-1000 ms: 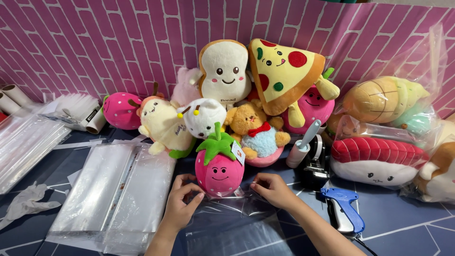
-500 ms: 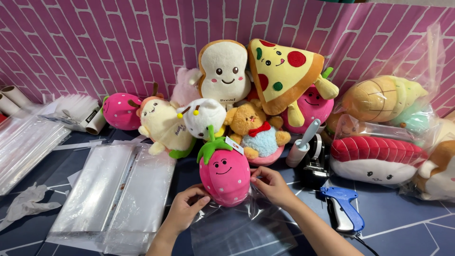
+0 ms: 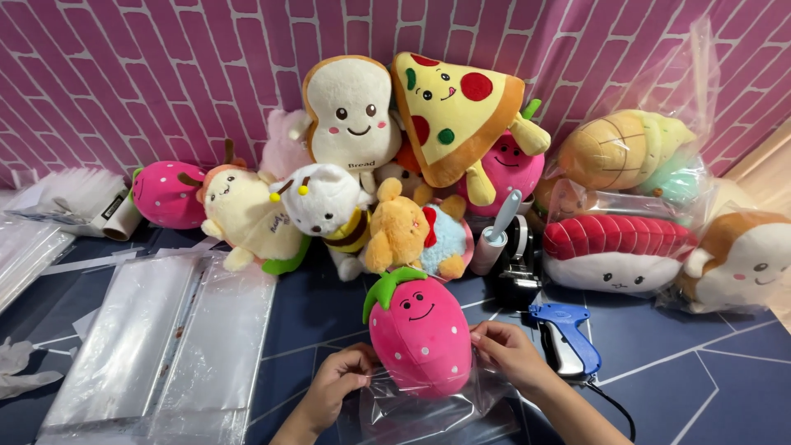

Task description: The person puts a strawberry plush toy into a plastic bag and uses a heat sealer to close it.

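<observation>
A pink strawberry plush [image 3: 420,334] with a green leaf top and a smiling face stands with its lower end inside a clear plastic bag [image 3: 428,405]. My left hand [image 3: 338,387] pinches the bag's left edge beside the plush. On the other side, my right hand [image 3: 511,354] grips the bag's right edge and touches the plush. Both hands are near the bottom middle of the view.
A pile of plush toys leans on the pink brick wall: toast [image 3: 350,111], pizza slice [image 3: 457,107], bee [image 3: 325,206], bear [image 3: 404,235], bagged sushi [image 3: 618,251]. A blue tagging gun [image 3: 568,338] lies right of my hand. Stacks of clear bags [image 3: 156,346] lie left.
The strawberry plush has sunk lower toward me, with its bottom now inside the bag. Both hands have slid down along the bag's edges.
</observation>
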